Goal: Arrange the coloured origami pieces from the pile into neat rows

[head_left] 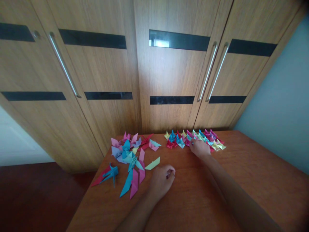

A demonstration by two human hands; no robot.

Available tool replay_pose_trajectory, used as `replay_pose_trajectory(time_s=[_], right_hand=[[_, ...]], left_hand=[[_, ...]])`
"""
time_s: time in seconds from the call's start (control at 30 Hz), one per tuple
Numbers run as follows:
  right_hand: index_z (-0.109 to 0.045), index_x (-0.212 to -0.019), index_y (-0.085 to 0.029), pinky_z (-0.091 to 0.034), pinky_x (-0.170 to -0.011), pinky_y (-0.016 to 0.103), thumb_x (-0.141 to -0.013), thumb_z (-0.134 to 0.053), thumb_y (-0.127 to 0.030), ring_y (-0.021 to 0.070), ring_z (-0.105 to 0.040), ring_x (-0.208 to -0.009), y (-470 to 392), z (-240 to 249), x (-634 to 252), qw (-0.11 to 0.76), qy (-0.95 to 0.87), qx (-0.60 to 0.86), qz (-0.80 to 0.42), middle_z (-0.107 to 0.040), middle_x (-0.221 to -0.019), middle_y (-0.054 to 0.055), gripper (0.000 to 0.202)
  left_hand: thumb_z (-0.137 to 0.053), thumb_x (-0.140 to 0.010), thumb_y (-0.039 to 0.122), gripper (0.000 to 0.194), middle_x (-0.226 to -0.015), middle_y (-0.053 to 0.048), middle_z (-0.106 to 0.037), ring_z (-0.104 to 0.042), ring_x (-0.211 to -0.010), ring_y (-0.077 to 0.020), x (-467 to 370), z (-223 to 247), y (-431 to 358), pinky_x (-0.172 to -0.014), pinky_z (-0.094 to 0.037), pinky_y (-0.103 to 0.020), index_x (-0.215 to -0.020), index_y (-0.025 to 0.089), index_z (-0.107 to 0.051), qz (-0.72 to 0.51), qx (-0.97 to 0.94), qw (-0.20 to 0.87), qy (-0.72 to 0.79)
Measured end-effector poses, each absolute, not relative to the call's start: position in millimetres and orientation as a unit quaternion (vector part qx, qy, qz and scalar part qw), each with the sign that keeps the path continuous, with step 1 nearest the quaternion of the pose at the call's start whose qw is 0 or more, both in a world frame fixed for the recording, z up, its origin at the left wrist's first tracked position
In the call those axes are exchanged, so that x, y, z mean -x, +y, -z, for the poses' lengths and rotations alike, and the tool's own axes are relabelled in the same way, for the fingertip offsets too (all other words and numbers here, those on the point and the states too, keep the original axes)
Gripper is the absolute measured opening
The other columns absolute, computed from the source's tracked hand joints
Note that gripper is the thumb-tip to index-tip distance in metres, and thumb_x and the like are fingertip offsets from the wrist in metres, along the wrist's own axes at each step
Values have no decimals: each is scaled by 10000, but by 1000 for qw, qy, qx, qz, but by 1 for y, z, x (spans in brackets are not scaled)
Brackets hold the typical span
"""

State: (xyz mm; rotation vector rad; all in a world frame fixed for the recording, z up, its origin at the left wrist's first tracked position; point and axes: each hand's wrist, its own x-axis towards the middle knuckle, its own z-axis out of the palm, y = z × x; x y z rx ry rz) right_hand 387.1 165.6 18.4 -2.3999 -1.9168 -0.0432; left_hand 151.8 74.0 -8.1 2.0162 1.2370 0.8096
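My right hand reaches in at the front edge of a cluster of small folded paper pieces, its fingers drawn together and pointing down. A bit of blue shows at its fingertips, but whether it grips that piece is hidden. My left hand rests on the table with its fingers curled in, and no paper shows in it. Just beyond it lies a pale yellow folded strip. Left of that hand are a pink folded strip, a blue one and a loose pile of origami cranes.
The brown wooden table stands against a wardrobe with long metal handles. A blue origami piece and a red paper piece lie near the table's left edge. A pale wall rises at the right.
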Motion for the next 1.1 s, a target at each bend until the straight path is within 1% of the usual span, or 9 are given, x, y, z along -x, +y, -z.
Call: replay_pose_trajectory(time_s=[0.17, 0.27, 0.33, 0.43, 0.57, 0.63, 0.8, 1.1], right_hand=[[-596, -1138, -271, -442, -698, 313, -896, -349, -424, 252, -632, -885, 149, -19, -406, 117, -577, 808, 10, -681, -931, 89, 378], [-603, -1114, -281, -425, -657, 289, -892, -346, -459, 245, -635, -847, 132, -12, -425, 158, -536, 829, 6, -683, -907, 76, 383], [-608, -1093, -280, -412, -638, 277, -889, -340, -496, 239, -635, -825, 119, -8, -434, 168, -528, 832, 1, -683, -898, 73, 400], [-607, -1051, -282, -404, -626, 278, -879, -332, -550, 236, -637, -800, 105, -4, -438, 155, -548, 822, -12, -683, -877, 61, 421], [-597, -987, -264, -417, -639, 300, -857, -355, -589, 251, -638, -819, 99, -3, -428, 110, -581, 806, -14, -676, -872, 65, 426], [-590, -965, -254, -428, -650, 312, -856, -382, -565, 255, -639, -827, 100, -2, -422, 86, -586, 805, -10, -670, -891, 71, 391], [-585, -970, -238, -445, -669, 330, -882, -396, -442, 251, -640, -825, 105, -2, -416, 50, -588, 807, -8, -659, -933, 86, 292], [-585, -1015, -236, -460, -692, 358, -885, -386, -423, 267, -637, -852, 115, -2, -414, 42, -592, 805, 13, -655, -939, 105, 302]], left_hand=[[-458, -825, 226, 192, -720, 2, -669, -596, -658, -133, -152, 10, 74, -603, -400, -214, -808, 201, -648, -313, -764, 322, 463], [-461, -822, 222, 191, -722, 0, -667, -592, -655, -133, -152, 13, 75, -602, -400, -214, -811, 200, -650, -309, -764, 321, 468], [-459, -823, 222, 193, -719, -1, -664, -590, -654, -134, -153, 14, 75, -604, -400, -215, -814, 199, -651, -307, -763, 319, 471], [-460, -819, 223, 193, -725, -1, -668, -593, -663, -135, -153, 12, 76, -611, -403, -216, -812, 195, -651, -303, -765, 320, 470], [-462, -814, 225, 193, -731, -1, -671, -599, -675, -137, -153, 9, 76, -618, -405, -217, -805, 196, -653, -304, -765, 317, 471], [-461, -814, 224, 194, -733, -1, -670, -599, -678, -136, -152, 8, 76, -617, -405, -216, -808, 197, -653, -305, -766, 317, 469], [-456, -819, 227, 198, -724, 0, -664, -592, -671, -136, -152, 10, 76, -613, -403, -217, -818, 198, -652, -304, -768, 315, 467], [-463, -816, 227, 190, -730, 2, -668, -597, -682, -135, -152, 10, 76, -617, -402, -214, -809, 203, -652, -302, -768, 314, 468]])
